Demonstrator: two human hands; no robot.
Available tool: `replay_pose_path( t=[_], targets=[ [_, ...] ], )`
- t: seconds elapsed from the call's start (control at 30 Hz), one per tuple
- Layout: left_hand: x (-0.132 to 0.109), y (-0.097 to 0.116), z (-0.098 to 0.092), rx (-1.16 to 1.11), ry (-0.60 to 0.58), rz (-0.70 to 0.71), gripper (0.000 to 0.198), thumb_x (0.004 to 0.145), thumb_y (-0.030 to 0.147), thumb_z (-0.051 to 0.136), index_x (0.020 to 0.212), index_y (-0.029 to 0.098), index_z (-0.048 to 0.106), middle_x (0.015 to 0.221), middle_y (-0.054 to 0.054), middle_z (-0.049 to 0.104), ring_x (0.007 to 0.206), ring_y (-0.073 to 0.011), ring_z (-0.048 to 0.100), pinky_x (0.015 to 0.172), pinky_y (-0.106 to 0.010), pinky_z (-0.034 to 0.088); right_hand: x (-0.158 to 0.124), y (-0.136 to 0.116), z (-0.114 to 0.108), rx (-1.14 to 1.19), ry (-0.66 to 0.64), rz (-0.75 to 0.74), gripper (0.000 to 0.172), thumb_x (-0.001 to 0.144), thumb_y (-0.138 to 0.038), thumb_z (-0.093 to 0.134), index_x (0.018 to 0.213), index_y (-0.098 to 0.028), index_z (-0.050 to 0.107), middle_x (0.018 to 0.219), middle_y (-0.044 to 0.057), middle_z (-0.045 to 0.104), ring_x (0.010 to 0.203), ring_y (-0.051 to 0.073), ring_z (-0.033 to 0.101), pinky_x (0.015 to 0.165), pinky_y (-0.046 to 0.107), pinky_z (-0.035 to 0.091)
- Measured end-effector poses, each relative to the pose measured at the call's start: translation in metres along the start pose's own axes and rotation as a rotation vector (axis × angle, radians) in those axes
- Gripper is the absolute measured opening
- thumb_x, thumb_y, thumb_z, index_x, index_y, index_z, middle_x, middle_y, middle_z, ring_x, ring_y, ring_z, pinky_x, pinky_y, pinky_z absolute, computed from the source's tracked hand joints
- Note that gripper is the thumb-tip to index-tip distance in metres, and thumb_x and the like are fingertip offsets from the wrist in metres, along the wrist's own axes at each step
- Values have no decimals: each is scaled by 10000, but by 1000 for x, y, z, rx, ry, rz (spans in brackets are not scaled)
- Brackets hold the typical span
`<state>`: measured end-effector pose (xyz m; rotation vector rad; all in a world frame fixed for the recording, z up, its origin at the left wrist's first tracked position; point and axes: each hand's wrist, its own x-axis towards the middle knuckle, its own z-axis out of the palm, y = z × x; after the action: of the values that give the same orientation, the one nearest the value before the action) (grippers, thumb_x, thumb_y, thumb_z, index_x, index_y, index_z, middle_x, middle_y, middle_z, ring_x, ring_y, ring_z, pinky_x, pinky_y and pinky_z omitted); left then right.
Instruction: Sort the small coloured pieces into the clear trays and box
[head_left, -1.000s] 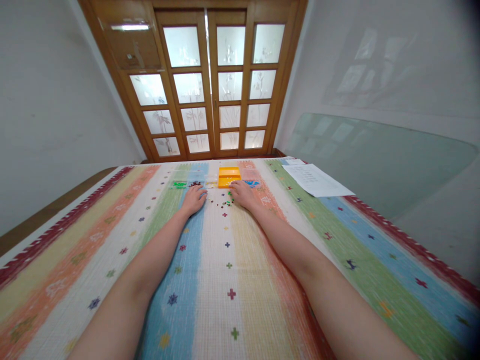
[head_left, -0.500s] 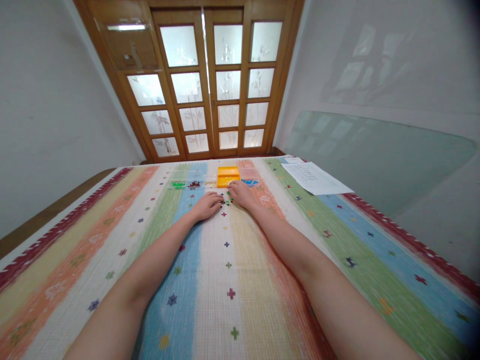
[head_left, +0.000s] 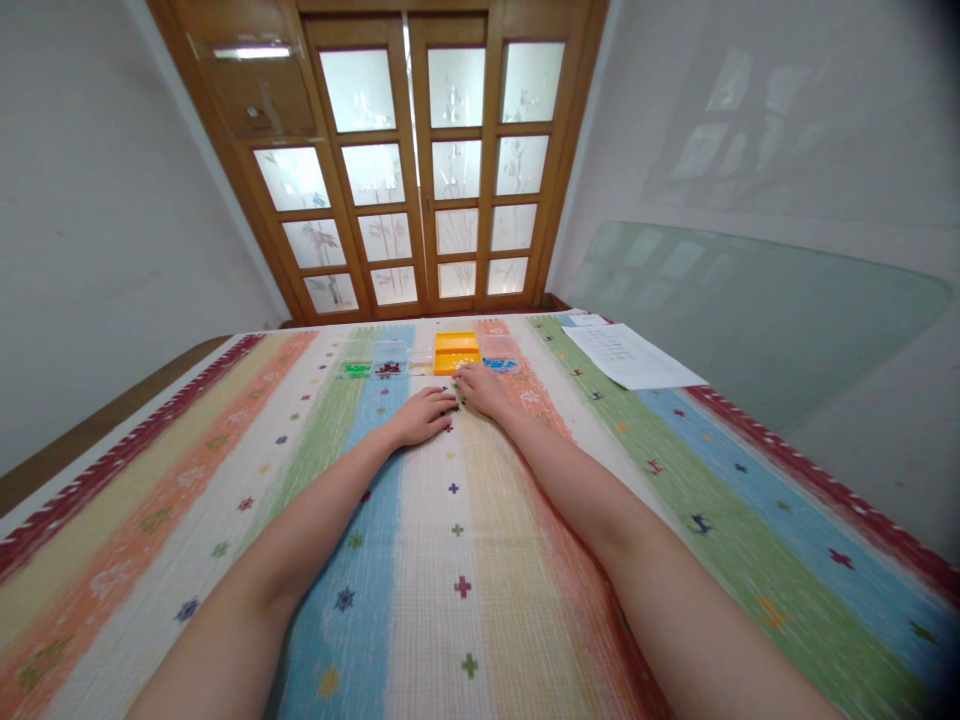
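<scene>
Stretching away from the person, two bare forearms (head_left: pixel 315 510) lie on the table (head_left: pixel 457 560), which is covered by a striped cloth (head_left: pixel 225 470). The left grip (head_left: pixel 424 414) rests palm down and flat on the cloth, with the fingers loose and grasping nothing. The right grip (head_left: pixel 486 390) is just beside it, its fingers bent down to the cloth; whether they pinch something cannot be told. Between the two grips lie tiny coloured beads (head_left: pixel 455 400), close to the left fingertips. Just behind them stands an orange tray (head_left: pixel 457 352), with small clear boxes (head_left: pixel 356 369) on both sides of it. A paper sheet (head_left: pixel 630 357) lies farther right. Beyond the table is a wooden door (head_left: pixel 420 170) with frosted glass.
</scene>
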<state>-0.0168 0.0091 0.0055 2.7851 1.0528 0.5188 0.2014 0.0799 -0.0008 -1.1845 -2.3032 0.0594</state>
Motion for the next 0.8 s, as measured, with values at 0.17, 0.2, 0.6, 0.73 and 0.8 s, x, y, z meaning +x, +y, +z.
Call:
replay_pose_path(
  t=[0.17, 0.2, 0.6, 0.73, 0.8],
  targets=[
    [-1, -4, 2, 33, 2, -19, 450, 1047, 343, 497, 1462, 241, 637, 1507, -71, 627, 1447, -282, 477, 1280, -480, 319, 0, 0, 1, -21, -19, 2, 275, 1070, -243, 527, 1084, -165, 791, 1103, 112, 755, 1043, 213, 660, 948, 305, 455],
    [-1, -4, 2, 37, 3, -23, 452, 1047, 342, 496, 1466, 244, 635, 1509, -71, 625, 1447, -282, 478, 1281, -479, 319, 0, 0, 1, -25, -23, 3, 275, 1069, -242, 528, 1077, -166, 792, 1096, 111, 758, 1035, 212, 662, 942, 304, 455],
    [-2, 1, 1, 43, -32, -11, 468, 1066, 389, 468, 1486, 251, 622, 1619, -48, 523, 1526, -271, 400, 1306, -457, 273, 1, 0, 2, -40, -36, 14, 275, 1065, -252, 540, 1028, -173, 801, 1068, 108, 771, 1006, 215, 668, 910, 297, 446],
    [-1, -1, 5, 35, -44, -14, 480, 1069, 369, 450, 1513, 257, 596, 1653, -38, 480, 1565, -257, 358, 1318, -454, 247, 1, 1, 4, -32, -38, 5, 276, 1065, -249, 539, 1034, -176, 804, 1067, 103, 772, 992, 208, 669, 900, 291, 445],
    [0, -1, 6, 17, -55, -24, 484, 1072, 349, 427, 1517, 257, 593, 1625, -32, 517, 1557, -254, 376, 1306, -450, 271, 1, 1, 4, -37, -36, 8, 283, 1069, -248, 534, 1027, -177, 804, 1060, 100, 772, 979, 205, 668, 888, 287, 444]
  ],
)
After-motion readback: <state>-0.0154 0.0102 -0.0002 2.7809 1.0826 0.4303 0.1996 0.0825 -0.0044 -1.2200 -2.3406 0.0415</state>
